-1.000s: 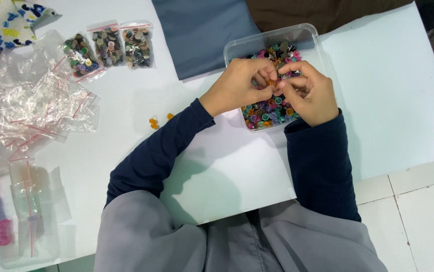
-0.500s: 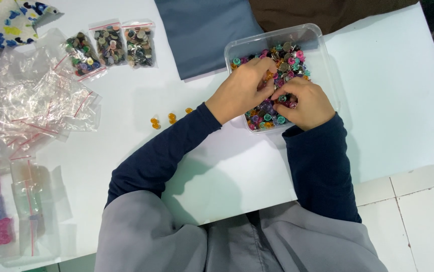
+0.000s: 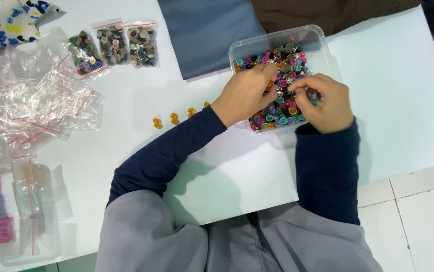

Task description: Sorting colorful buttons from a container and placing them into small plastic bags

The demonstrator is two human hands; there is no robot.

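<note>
Here both hands rest in the clear tub [image 3: 322, 38] of buttons [image 3: 282, 108]: left hand [image 3: 244, 93] fingers loosely curled (holding nothing visible), right hand [image 3: 325, 100] pinched, contents hidden.

Both hands are crowding the clear plastic tub [image 3: 322, 38], leaving little room over its buttons. Left of the tub, a few orange buttons [image 3: 174, 119] are dotting an otherwise open stretch of tabletop [image 3: 141, 100]. Farther left of the tub, empty clear bags [image 3: 30, 106] are blocking the way. Right of the tub, bare tabletop is lying open.
</note>
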